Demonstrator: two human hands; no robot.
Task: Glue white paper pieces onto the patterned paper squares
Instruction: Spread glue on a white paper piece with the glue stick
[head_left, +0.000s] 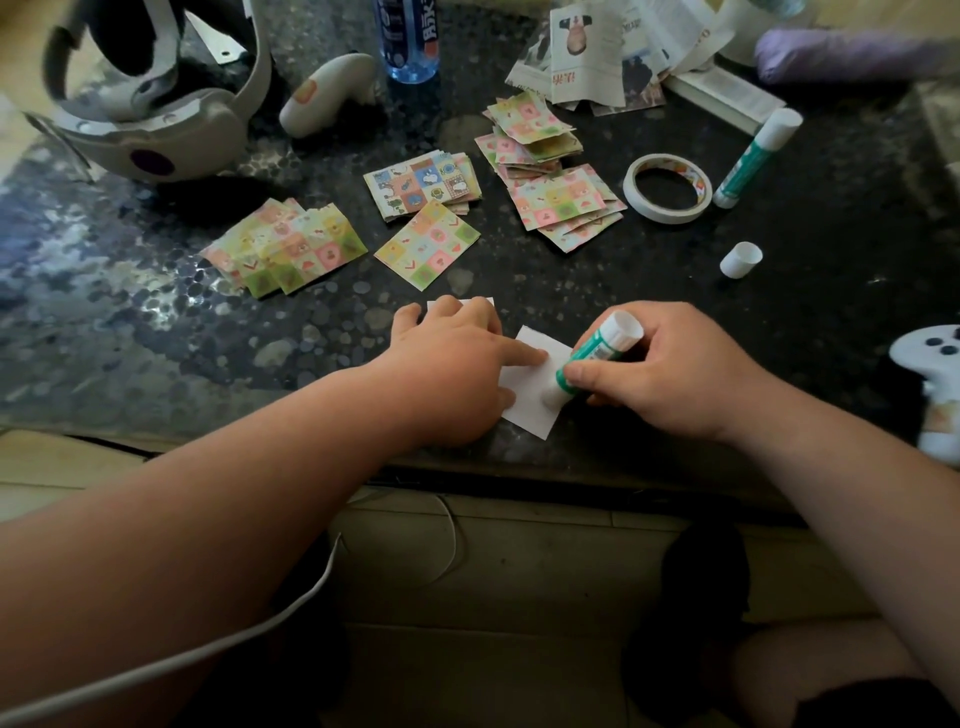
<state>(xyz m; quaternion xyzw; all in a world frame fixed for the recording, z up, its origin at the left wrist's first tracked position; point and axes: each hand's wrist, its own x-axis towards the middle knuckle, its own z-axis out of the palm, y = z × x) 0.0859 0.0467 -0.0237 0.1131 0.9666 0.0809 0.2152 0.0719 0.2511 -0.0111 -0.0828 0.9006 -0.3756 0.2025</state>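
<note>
Two hands share one job at the near edge of the dark stone table (156, 322). The left hand (457, 364) lies flat with fingers spread, its forefinger stretched onto the white paper piece (530, 410), likely so the sheet cannot slide under the rubbing. The right hand (660, 374) is wrapped around the green glue stick (597, 353), fingers curled low on the barrel, which I'd guess gives better control of the tip.

That stick leans: glue end down on the paper's right side, blunt white end up and away to the right. The paper sits cornerwise, one corner aimed at the table's near edge.

A second white piece (485, 304) peeks from under the left fingers. A single patterned square (426, 244) lies just beyond, apart from the piles, probably the next to receive a piece. The loose cap (740, 258) stands well off to the right.
</note>
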